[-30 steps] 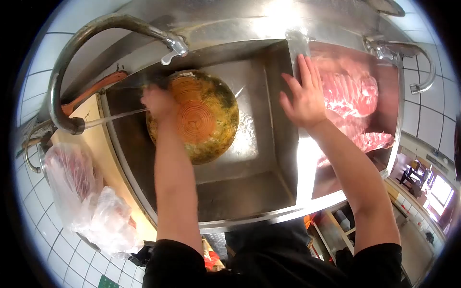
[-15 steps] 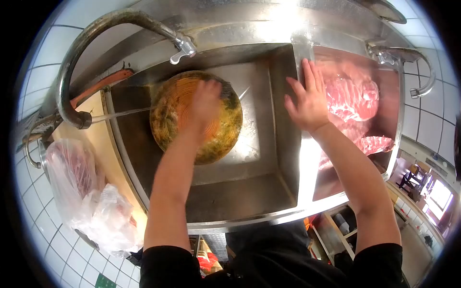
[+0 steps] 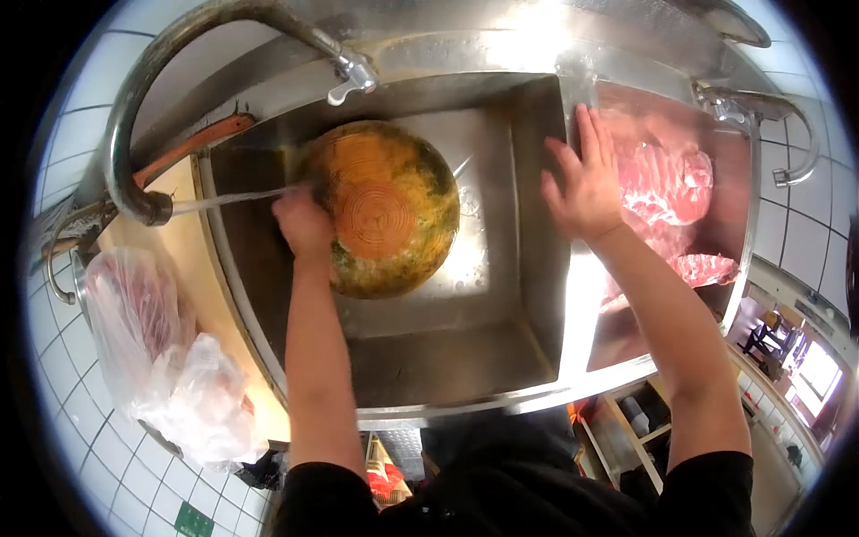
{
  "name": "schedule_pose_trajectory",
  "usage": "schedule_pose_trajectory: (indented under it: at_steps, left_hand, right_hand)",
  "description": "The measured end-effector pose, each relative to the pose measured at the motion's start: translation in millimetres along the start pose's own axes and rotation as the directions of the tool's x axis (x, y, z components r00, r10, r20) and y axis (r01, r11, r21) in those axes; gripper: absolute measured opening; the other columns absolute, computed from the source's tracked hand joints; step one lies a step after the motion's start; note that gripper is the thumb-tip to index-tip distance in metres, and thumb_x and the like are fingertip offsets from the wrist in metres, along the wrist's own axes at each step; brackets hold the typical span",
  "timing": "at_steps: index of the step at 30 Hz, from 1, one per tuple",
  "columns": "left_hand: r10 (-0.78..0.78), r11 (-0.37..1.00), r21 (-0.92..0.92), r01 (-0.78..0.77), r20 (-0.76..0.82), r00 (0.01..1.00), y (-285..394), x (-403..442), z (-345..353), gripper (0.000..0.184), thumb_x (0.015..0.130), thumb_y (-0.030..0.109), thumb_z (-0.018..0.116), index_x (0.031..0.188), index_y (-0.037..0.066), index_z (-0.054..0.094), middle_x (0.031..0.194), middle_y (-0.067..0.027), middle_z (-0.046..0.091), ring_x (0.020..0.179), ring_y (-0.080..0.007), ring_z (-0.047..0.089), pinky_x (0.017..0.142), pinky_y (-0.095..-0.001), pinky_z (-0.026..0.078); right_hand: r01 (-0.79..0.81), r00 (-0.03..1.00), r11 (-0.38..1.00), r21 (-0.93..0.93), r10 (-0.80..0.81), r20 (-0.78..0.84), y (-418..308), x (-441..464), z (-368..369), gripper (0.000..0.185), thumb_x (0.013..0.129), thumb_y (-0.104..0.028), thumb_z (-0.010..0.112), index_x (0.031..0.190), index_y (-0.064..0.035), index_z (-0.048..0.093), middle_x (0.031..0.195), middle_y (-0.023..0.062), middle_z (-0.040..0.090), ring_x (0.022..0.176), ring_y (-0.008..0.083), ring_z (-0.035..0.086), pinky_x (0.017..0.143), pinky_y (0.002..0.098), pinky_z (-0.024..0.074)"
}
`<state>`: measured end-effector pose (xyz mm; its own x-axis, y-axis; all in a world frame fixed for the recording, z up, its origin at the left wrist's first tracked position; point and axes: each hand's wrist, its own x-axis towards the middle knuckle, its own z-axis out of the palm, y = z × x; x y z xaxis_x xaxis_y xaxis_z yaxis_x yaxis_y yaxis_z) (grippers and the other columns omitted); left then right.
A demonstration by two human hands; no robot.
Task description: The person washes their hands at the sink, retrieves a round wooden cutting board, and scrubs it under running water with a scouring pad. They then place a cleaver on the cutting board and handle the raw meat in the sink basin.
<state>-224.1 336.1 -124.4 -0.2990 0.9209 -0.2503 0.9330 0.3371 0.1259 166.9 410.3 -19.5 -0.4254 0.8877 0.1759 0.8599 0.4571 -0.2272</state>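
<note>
A round wooden chopping board [image 3: 380, 219] with ring marks and dark stains lies in the left sink basin [image 3: 429, 367]. My left hand [image 3: 304, 219] is at the board's left edge, beside the water stream [image 3: 233, 199]. Its fingers are smeared by motion, so whether they grip the rim is not visible. My right hand [image 3: 586, 183] rests spread on the steel divider between the two basins, holding nothing. Right of it, large pieces of raw meat [image 3: 667, 183] lie in reddish water in the right basin.
A curved faucet [image 3: 157, 208] pours from the left, with its tap handle [image 3: 353, 79] at the back. Another faucet [image 3: 792, 174] stands at the right. Plastic bags [image 3: 179, 376] sit on a pale wooden board [image 3: 183, 183] along the left side.
My left hand has moved left from the middle of the chopping board to its left edge by the water stream. My right hand remains on the divider.
</note>
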Motion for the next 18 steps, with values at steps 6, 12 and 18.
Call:
schedule_pose_trajectory:
  at_steps: [6, 12, 18]
  left_hand:
    - [0.694, 0.555, 0.731, -0.397, -0.144, 0.706, -11.5, -66.3, 107.4, 0.014, 0.09, 0.01, 0.059, 0.103, 0.006, 0.064, 0.101, -0.0128, 0.063, 0.107, -0.0352, 0.06, 0.102, -0.0454, 0.045]
    - [-0.044, 0.998, 0.047, 0.051, -0.141, 0.989, -49.4, -14.2, 30.6, 0.02, 0.09, 0.003, 0.056, 0.108, 0.004, 0.064, 0.102, -0.0143, 0.063, 0.097, -0.0333, 0.061, 0.094, -0.0419, 0.048]
    - [0.653, 0.63, 0.389, -0.672, 0.203, 0.73, 29.3, -112.3, 57.0, 0.021, 0.09, 0.005, 0.056, 0.109, 0.005, 0.063, 0.111, -0.014, 0.059, 0.103, -0.0312, 0.057, 0.096, -0.0399, 0.047]
  right_hand:
    - [-0.023, 0.999, 1.0, -0.019, 0.024, 0.028, -0.9, -0.5, 0.6, 0.043, 0.082, -0.023, 0.07, 0.123, -0.0075, 0.067, 0.159, 0.0256, 0.029, 0.149, 0.0435, 0.026, 0.12, 0.0566, 0.0255]
    - [-0.006, 1.0, 1.0, -0.007, 0.006, 0.011, 1.4, -1.0, 3.3, 0.043, 0.083, -0.024, 0.069, 0.122, -0.0079, 0.067, 0.16, 0.0247, 0.029, 0.149, 0.0432, 0.026, 0.12, 0.0566, 0.0256]
    - [0.008, 1.0, 1.0, -0.003, -0.008, -0.003, 3.8, -1.6, 5.0, 0.042, 0.082, -0.025, 0.07, 0.121, -0.0083, 0.068, 0.16, 0.0244, 0.029, 0.148, 0.0439, 0.027, 0.119, 0.0568, 0.0268]
